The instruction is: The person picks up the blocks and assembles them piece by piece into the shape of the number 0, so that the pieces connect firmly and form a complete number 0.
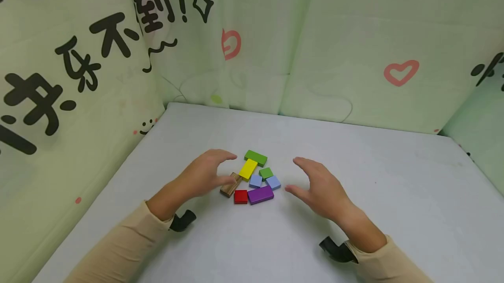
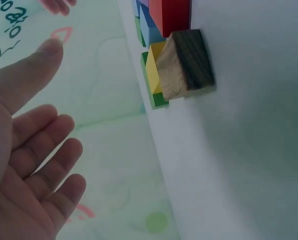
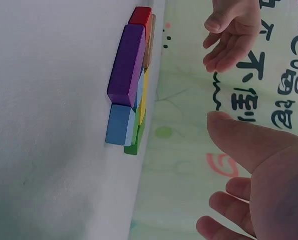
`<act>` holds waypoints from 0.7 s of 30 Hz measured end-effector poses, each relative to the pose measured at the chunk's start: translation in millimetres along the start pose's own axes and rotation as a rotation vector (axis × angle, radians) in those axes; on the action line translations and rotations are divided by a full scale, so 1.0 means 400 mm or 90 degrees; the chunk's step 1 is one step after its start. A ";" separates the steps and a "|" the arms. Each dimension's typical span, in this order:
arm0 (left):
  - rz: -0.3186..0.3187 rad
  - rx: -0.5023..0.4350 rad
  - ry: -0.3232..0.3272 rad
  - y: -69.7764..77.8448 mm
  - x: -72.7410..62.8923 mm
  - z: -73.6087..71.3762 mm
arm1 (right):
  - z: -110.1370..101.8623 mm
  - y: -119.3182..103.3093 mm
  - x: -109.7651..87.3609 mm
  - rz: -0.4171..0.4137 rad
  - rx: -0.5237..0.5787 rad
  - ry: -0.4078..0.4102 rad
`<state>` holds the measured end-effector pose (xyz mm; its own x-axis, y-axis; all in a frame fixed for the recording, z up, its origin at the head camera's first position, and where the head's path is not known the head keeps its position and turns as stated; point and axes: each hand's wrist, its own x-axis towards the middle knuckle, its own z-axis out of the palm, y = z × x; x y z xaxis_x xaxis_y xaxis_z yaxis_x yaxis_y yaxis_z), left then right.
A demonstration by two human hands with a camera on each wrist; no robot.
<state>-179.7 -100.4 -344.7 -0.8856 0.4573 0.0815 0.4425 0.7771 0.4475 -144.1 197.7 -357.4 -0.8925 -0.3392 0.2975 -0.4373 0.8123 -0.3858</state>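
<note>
A cluster of flat coloured wooden blocks lies in the middle of the grey table point(image 1: 354, 178): a green bar point(image 1: 256, 157), a yellow bar point(image 1: 248, 169), a small green square point(image 1: 266, 172), two light blue squares point(image 1: 255, 181), a purple bar point(image 1: 260, 194), a red square point(image 1: 240, 196) and a brown wood-grain block point(image 1: 230, 185). My left hand point(image 1: 204, 173) hovers just left of the cluster, fingers relaxed, holding nothing; its thumb is close to the brown block point(image 2: 186, 65). My right hand point(image 1: 316, 184) hovers to the right of the purple bar point(image 3: 126, 65), fingers straight, empty.
Pale green printed cloth walls point(image 1: 98, 77) enclose the table on the left, back and right. A black wrist camera mount point(image 1: 182, 221) shows under each sleeve.
</note>
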 end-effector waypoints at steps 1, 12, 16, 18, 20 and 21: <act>-0.006 -0.005 -0.008 0.001 0.001 0.003 | 0.005 -0.002 0.001 -0.004 0.001 -0.004; -0.056 -0.067 -0.076 0.010 0.006 0.035 | 0.044 -0.032 0.023 -0.004 0.022 -0.065; -0.054 -0.092 -0.097 0.012 0.009 0.047 | 0.057 -0.038 0.032 -0.007 0.026 -0.083; -0.050 -0.108 -0.107 0.013 0.008 0.052 | 0.062 -0.041 0.035 -0.010 0.030 -0.090; -0.043 -0.126 -0.117 0.014 0.006 0.056 | 0.066 -0.043 0.037 -0.013 0.036 -0.097; -0.039 -0.134 -0.121 0.013 0.005 0.059 | 0.068 -0.044 0.039 -0.014 0.039 -0.100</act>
<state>-175.9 -85.2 -363.1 -0.8586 0.5004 -0.1111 0.3324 0.7085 0.6225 -153.2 165.2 -369.8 -0.8867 -0.4307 0.1679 -0.4587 0.7747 -0.4351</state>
